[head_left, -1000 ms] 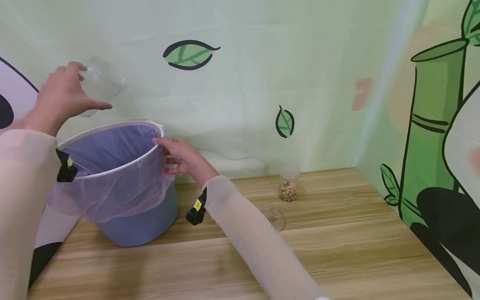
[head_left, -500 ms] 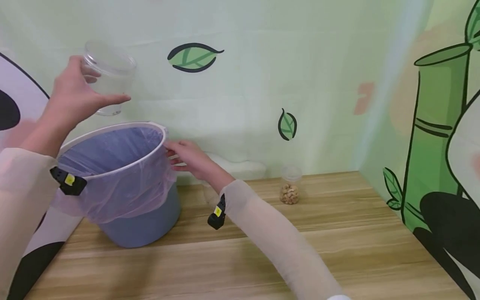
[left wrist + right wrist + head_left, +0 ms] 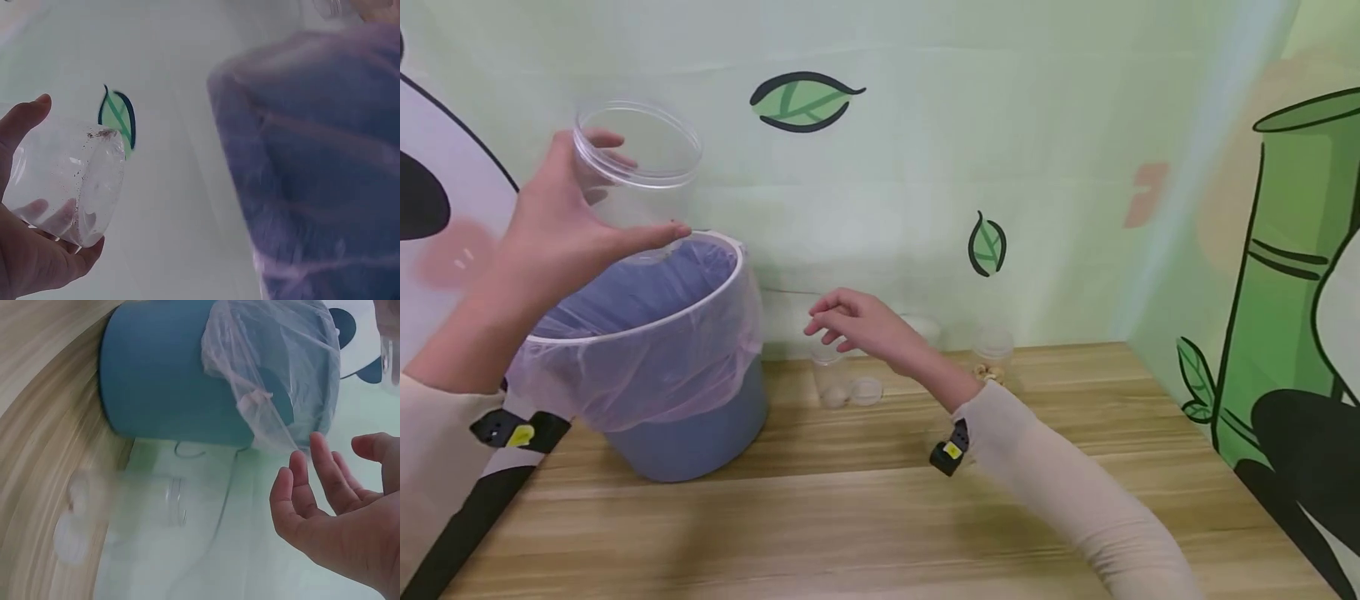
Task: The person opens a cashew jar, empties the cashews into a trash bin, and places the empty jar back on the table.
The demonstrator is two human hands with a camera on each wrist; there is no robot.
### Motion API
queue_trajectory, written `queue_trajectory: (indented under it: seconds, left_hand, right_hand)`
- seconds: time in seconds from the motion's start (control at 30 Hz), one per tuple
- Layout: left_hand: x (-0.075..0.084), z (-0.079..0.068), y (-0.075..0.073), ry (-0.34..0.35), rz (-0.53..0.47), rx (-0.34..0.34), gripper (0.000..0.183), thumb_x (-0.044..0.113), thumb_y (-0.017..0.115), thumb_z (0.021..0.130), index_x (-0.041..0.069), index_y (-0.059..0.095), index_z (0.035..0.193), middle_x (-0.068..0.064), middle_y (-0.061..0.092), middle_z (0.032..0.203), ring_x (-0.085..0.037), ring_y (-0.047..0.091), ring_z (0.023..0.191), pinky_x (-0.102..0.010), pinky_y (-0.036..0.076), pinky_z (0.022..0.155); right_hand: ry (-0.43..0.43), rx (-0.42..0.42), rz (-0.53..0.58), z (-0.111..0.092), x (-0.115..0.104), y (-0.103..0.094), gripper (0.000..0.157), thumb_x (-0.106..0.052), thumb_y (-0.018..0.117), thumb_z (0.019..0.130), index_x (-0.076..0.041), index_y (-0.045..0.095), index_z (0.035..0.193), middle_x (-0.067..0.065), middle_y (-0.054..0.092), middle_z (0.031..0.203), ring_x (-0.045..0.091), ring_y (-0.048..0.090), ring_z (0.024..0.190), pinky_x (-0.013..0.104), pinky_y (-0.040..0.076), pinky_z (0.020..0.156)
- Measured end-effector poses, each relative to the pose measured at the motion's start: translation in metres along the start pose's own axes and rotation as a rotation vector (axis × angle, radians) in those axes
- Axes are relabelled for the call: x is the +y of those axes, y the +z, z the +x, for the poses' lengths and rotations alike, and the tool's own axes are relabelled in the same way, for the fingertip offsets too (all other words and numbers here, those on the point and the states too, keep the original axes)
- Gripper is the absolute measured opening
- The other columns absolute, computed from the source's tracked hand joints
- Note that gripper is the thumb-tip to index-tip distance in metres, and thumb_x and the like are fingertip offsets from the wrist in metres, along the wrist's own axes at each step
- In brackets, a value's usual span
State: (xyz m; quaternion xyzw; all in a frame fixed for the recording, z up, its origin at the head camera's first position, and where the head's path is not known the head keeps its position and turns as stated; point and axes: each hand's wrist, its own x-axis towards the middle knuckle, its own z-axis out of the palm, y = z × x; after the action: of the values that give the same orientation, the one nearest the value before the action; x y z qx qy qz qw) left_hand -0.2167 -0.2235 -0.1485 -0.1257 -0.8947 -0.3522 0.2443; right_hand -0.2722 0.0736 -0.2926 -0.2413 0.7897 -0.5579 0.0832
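My left hand (image 3: 561, 225) grips a clear plastic jar (image 3: 651, 204) by its side, thumb and fingers around it. The jar stands nearly upright, mouth up, over the back of a blue waste bin (image 3: 700, 437) lined with a thin pinkish bag (image 3: 647, 375). Dark crumbs cling inside near the base of the jar (image 3: 75, 178) in the left wrist view. Right of the bin, my right hand (image 3: 880, 329) hovers in the air with loosely bent fingers and holds nothing. Just below it, a smaller clear jar (image 3: 829, 385) stands beside a round lid (image 3: 867, 391).
A jar of nuts (image 3: 992, 358), which look like cashews, stands at the back right, partly hidden by my right wrist. The wooden tabletop (image 3: 820, 525) runs back to a printed fabric wall (image 3: 910, 150).
My left hand has turned the jar from tipped to nearly upright and moved it right. My right hand has left the bin's rim and moved right, bringing the small jar and lid into view.
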Motion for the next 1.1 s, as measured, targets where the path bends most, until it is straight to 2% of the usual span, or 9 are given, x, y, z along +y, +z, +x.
queue_trajectory:
  seconds: [0.2, 0.33, 0.43, 0.57, 0.67, 0.73, 0.83, 0.97, 1.1]
  left_hand:
    - [0.015, -0.026, 0.017, 0.042, -0.077, -0.037, 0.097, 0.027, 0.093, 0.074, 0.030, 0.033, 0.151, -0.008, 0.050, 0.147, -0.034, 0.045, 0.134, -0.051, 0.040, 0.105]
    - [0.019, -0.038, 0.030, 0.039, -0.136, -0.084, 0.098, 0.025, 0.094, 0.073, 0.027, 0.033, 0.151, -0.009, 0.049, 0.149, -0.036, 0.048, 0.132, -0.061, 0.043, 0.101]
    - [0.019, -0.047, 0.041, 0.031, -0.168, -0.123, 0.098, 0.025, 0.094, 0.072, 0.022, 0.034, 0.149, -0.007, 0.048, 0.149, -0.033, 0.049, 0.130, -0.060, 0.045, 0.097]
    - [0.016, -0.060, 0.062, 0.057, -0.182, -0.146, 0.096, 0.023, 0.095, 0.071, 0.013, 0.038, 0.147, -0.011, 0.051, 0.142, -0.032, 0.050, 0.126, -0.055, 0.042, 0.097]
    - [0.013, -0.071, 0.080, 0.075, -0.207, -0.156, 0.097, 0.019, 0.096, 0.069, 0.009, 0.039, 0.147, -0.015, 0.053, 0.135, -0.033, 0.053, 0.121, -0.051, 0.041, 0.097]
    - [0.009, -0.078, 0.094, 0.061, -0.233, -0.172, 0.099, 0.018, 0.096, 0.069, 0.008, 0.037, 0.148, -0.016, 0.054, 0.133, -0.033, 0.054, 0.121, -0.048, 0.042, 0.097]
    - [0.002, -0.087, 0.117, 0.030, -0.268, -0.217, 0.098, 0.020, 0.095, 0.071, 0.007, 0.037, 0.149, -0.016, 0.055, 0.135, -0.033, 0.052, 0.125, -0.050, 0.040, 0.101]
    - [-0.011, -0.097, 0.152, -0.017, -0.292, -0.286, 0.094, 0.026, 0.094, 0.073, 0.007, 0.039, 0.148, -0.012, 0.055, 0.139, -0.031, 0.048, 0.132, -0.053, 0.036, 0.108]
    - [-0.025, -0.108, 0.189, -0.064, -0.311, -0.333, 0.095, 0.030, 0.094, 0.072, 0.008, 0.040, 0.147, -0.010, 0.056, 0.140, -0.031, 0.052, 0.127, -0.053, 0.042, 0.103]
  right_hand:
    - [-0.008, 0.050, -0.101, -0.035, 0.014, -0.018, 0.023, -0.019, 0.057, 0.105, -0.009, 0.062, 0.124, 0.006, 0.073, 0.114, 0.020, 0.067, 0.099, 0.034, 0.056, 0.084]
    - [-0.014, 0.078, -0.175, -0.059, 0.029, -0.030, 0.022, -0.016, 0.056, 0.104, -0.006, 0.062, 0.123, 0.009, 0.073, 0.113, 0.020, 0.067, 0.097, 0.035, 0.056, 0.083]
    - [-0.006, 0.084, -0.221, -0.075, 0.043, -0.041, 0.022, -0.013, 0.056, 0.104, -0.004, 0.062, 0.123, 0.011, 0.072, 0.112, 0.020, 0.066, 0.095, 0.036, 0.055, 0.082]
    - [0.033, 0.087, -0.268, -0.094, 0.065, -0.053, 0.023, -0.011, 0.056, 0.103, -0.001, 0.063, 0.123, 0.012, 0.071, 0.111, 0.021, 0.067, 0.097, 0.038, 0.056, 0.086]
    - [0.066, 0.121, -0.328, -0.105, 0.084, -0.059, 0.022, -0.011, 0.059, 0.101, 0.000, 0.065, 0.119, 0.012, 0.071, 0.109, 0.024, 0.067, 0.099, 0.041, 0.056, 0.088]
    - [0.075, 0.146, -0.389, -0.110, 0.097, -0.063, 0.020, -0.010, 0.060, 0.101, 0.001, 0.067, 0.115, 0.012, 0.071, 0.107, 0.026, 0.067, 0.099, 0.042, 0.056, 0.088]
    - [0.110, 0.172, -0.452, -0.117, 0.112, -0.068, 0.019, -0.008, 0.061, 0.099, 0.004, 0.068, 0.112, 0.014, 0.071, 0.105, 0.030, 0.067, 0.101, 0.045, 0.055, 0.089]
    - [0.201, 0.167, -0.474, -0.124, 0.127, -0.072, 0.029, -0.009, 0.061, 0.096, 0.009, 0.065, 0.119, 0.018, 0.069, 0.107, 0.031, 0.065, 0.101, 0.042, 0.056, 0.084]
    - [0.298, 0.164, -0.472, -0.131, 0.140, -0.068, 0.040, -0.012, 0.063, 0.092, 0.012, 0.061, 0.125, 0.018, 0.067, 0.105, 0.027, 0.064, 0.096, 0.036, 0.054, 0.076]
